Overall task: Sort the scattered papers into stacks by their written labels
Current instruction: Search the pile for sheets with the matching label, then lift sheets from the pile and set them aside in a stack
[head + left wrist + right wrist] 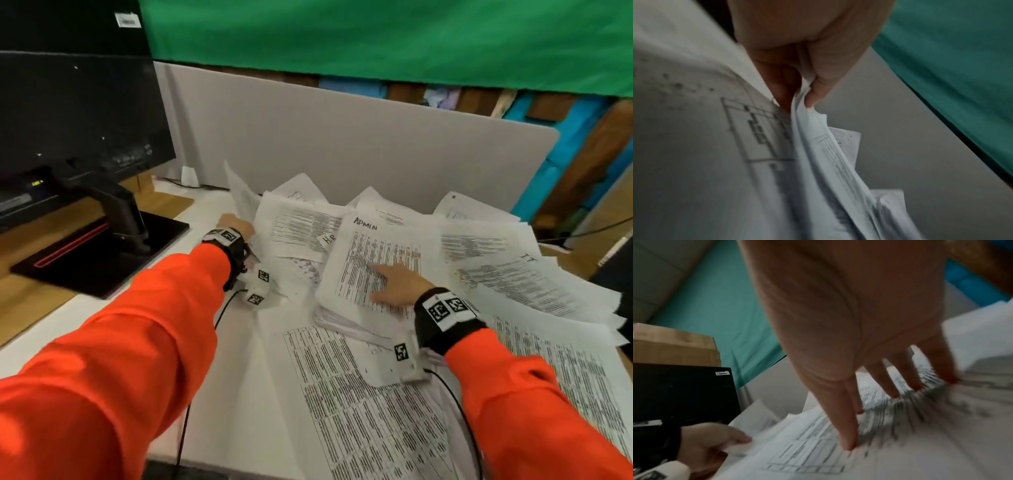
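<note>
Papers (378, 253) under right hand (399, 284), seemingly pressed.

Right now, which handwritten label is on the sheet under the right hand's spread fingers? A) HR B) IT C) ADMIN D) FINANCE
C: the right hand lies with straight, spread fingers on the printed sheet that has ADMIN handwritten at its top; the HR label sits on a sheet to its left and the IT label on one to its right.
</note>
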